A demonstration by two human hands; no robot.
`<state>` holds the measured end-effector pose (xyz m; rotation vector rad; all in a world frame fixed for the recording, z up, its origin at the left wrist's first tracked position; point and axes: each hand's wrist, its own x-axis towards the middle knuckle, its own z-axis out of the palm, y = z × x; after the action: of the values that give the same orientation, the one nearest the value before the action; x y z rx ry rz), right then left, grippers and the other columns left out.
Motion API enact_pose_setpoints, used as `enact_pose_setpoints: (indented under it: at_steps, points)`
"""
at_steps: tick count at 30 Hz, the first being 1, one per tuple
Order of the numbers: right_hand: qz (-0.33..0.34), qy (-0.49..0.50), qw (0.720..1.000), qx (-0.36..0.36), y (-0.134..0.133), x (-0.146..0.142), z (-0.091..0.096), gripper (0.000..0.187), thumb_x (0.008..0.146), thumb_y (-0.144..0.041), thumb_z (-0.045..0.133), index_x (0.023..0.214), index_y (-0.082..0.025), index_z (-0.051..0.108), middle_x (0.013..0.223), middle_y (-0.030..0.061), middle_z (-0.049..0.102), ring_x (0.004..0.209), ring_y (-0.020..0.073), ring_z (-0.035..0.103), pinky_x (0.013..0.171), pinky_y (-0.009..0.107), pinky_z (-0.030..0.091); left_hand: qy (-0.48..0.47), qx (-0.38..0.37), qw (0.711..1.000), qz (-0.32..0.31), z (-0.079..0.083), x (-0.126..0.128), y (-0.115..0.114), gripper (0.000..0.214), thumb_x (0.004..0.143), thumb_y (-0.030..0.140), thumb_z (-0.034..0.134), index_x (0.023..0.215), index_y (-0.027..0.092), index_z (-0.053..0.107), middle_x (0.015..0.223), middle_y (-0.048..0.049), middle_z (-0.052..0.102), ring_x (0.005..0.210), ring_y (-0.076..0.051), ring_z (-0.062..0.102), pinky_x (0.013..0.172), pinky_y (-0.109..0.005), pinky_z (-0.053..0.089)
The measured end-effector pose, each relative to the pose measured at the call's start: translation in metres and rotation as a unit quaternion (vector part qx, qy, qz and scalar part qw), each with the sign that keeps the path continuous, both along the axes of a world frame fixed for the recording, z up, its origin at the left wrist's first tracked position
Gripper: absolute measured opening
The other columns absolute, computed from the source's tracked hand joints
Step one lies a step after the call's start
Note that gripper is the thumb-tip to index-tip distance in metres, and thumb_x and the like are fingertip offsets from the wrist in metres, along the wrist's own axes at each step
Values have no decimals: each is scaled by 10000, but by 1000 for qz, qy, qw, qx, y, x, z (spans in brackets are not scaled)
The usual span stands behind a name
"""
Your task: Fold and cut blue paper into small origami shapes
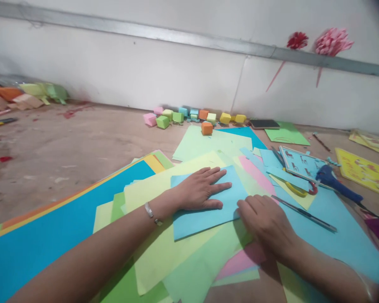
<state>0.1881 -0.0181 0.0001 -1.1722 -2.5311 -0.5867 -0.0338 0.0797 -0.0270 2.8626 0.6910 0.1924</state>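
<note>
The left hand [202, 189] lies flat and open on a light blue paper [205, 210]; the right hand [265, 221], fingers curled, presses the paper's right edge.

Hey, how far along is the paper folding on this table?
Done: a row of small paper cubes sits by the wall. In hand: the left hand presses a light blue sheet flat while the right hand rests at its right edge. Left: that sheet shows no cube shape yet, and many loose sheets lie flat around it.
</note>
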Motion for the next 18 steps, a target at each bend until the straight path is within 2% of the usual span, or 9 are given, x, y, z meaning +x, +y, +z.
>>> enact_pose_setpoints:
  at_steps: [3,6,8,10,14,18]
  points:
    - [56,8,998,-19,-15,-17,-4,264,964,-217,452,792,-134,634,639,32,479,624,183,348,582,333,211,7,-5,1000,5,3,-1,-1,691,916,688,304,1486,298,347,1603,-68,204,1467,-284,207,1186,-450,154]
    - [48,-6,998,-39,-35,-24,-13,457,998,-376,375,1106,-5,620,678,54,509,649,203,385,603,345,266,20,-10,1000,8,5,0,-2,705,913,689,313,1491,287,338,1603,-91,195,1469,-293,195,1184,-461,158]
    - [39,-17,998,-56,-46,-24,-16,571,1005,-436,300,1188,28,578,716,72,529,674,214,403,662,380,329,26,-11,1000,5,6,0,-2,715,907,690,332,1492,279,339,1602,-100,194,1469,-296,193,1182,-464,163]
    - [38,-18,996,-74,-52,-23,-16,607,1005,-456,256,1207,22,571,758,91,546,701,224,415,706,414,360,25,-11,1000,4,7,1,-2,721,901,692,353,1490,277,342,1602,-95,198,1468,-296,197,1182,-466,167]
    - [40,1,994,-102,-50,-23,-14,646,975,-533,310,1173,12,594,767,97,538,707,227,414,644,384,358,17,-10,1000,6,6,1,-1,732,891,702,358,1487,278,348,1602,-89,200,1466,-297,203,1180,-460,165]
    - [59,-7,994,-90,-46,-28,-15,627,976,-517,336,1171,21,590,742,84,534,685,217,403,610,366,335,20,-6,1000,7,3,1,-1,728,889,702,367,1488,290,344,1603,-79,206,1468,-289,201,1181,-449,154]
